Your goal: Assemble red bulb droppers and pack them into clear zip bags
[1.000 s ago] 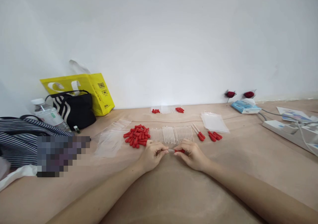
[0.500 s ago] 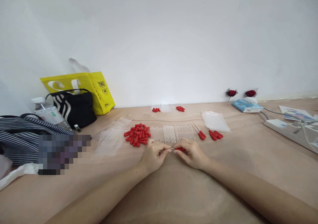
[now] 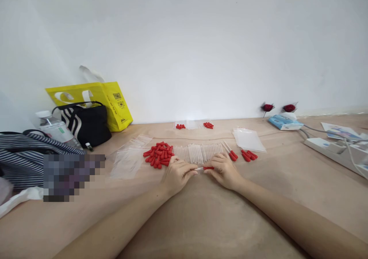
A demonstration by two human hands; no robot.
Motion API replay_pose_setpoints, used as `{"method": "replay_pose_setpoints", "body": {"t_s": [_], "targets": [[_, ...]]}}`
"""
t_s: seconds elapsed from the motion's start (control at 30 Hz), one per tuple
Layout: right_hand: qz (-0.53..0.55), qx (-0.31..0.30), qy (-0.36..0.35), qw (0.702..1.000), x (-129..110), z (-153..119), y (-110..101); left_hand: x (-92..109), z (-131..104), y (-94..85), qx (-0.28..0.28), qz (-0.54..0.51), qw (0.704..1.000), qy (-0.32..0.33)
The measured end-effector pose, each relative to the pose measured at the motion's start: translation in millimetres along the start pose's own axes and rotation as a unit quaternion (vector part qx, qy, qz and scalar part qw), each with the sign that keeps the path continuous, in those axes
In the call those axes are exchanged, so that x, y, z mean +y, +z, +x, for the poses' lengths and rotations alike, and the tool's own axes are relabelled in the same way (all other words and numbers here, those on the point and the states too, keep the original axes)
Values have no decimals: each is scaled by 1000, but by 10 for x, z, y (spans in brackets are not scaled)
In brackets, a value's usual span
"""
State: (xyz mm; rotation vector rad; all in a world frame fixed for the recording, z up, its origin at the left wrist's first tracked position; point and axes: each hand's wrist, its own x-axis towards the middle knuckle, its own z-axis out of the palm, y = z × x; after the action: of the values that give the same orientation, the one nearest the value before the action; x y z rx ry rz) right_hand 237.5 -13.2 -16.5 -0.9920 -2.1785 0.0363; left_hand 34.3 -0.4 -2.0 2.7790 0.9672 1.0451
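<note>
Between finger and thumb my left hand (image 3: 177, 174) pinches a thin clear tube (image 3: 200, 169). A red rubber bulb (image 3: 208, 168) at the tube's right end is gripped by my right hand (image 3: 225, 171). Just beyond both hands lies a row of clear tubes (image 3: 198, 153). To its left is a heap of red bulbs (image 3: 159, 154). On its right, two tubes with red bulbs on them (image 3: 232, 155) lie side by side, and several loose red bulbs (image 3: 249, 155) are further right.
Clear plastic bags (image 3: 128, 161) lie at the left, another bag (image 3: 249, 139) at the right. Small bagged bulbs (image 3: 208, 125) are near the wall. A yellow bag (image 3: 117, 111), black pouch (image 3: 93, 125) and bottle (image 3: 59, 130) stand left; tissues (image 3: 284, 122) and a power strip (image 3: 330, 148) are right.
Both hands have shifted slightly away from me, toward the row of tubes. More of the clear tube shows between them, and the fingers of my right hand have loosened around the red bulb.
</note>
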Motion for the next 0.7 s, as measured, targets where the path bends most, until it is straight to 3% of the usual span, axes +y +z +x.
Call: {"method": "replay_pose_setpoints", "body": {"t_s": [0.17,0.27,0.37,0.5,0.7], "targets": [[-94,11,21,995,-36,-3,-72,-67,-10,-36,9,52,999,-4],[-140,52,129,980,119,11,-173,-142,-29,-62,8,96,995,-40],[-192,79,273,939,369,7,-288,-209,-46,-57,-23,113,991,-73],[-232,44,375,896,580,-17,-360,-234,-50,-20,-100,98,984,-109],[-257,-17,405,878,555,25,-329,-218,-42,-8,-167,86,974,-128]]}}
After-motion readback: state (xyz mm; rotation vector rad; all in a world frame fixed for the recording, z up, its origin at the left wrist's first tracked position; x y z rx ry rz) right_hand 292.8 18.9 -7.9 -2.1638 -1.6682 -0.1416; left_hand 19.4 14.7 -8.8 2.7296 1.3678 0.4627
